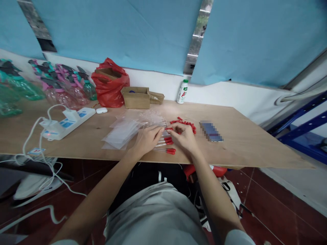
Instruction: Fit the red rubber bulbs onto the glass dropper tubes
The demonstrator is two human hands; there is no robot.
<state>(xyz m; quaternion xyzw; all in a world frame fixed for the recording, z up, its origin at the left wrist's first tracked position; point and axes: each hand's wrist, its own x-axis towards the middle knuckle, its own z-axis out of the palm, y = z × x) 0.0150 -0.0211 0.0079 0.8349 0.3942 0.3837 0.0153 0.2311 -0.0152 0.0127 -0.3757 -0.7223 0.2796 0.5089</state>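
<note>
Over the middle of the table, my left hand [148, 139] is closed in a pinch on a thin glass dropper tube, mostly hidden by the fingers. My right hand [186, 139] pinches a red rubber bulb [169, 129] at the tube's end, fingertips close to those of the left. Below them lie several droppers with red bulbs [170, 151], bulb ends to the right. Loose red bulbs [191, 126] are piled just beyond my right hand. Bare clear tubes [154, 116] lie in a heap behind my left hand, beside flat clear plastic bags [119, 133].
A power strip [68, 124] with white cables and an earbud case [101, 110] lie at left, spray bottles [67, 88] behind. At the back stand a red plastic bag [109, 90], a cardboard box [136, 98] and a white bottle [182, 92]. A blurred phone [211, 131] lies right.
</note>
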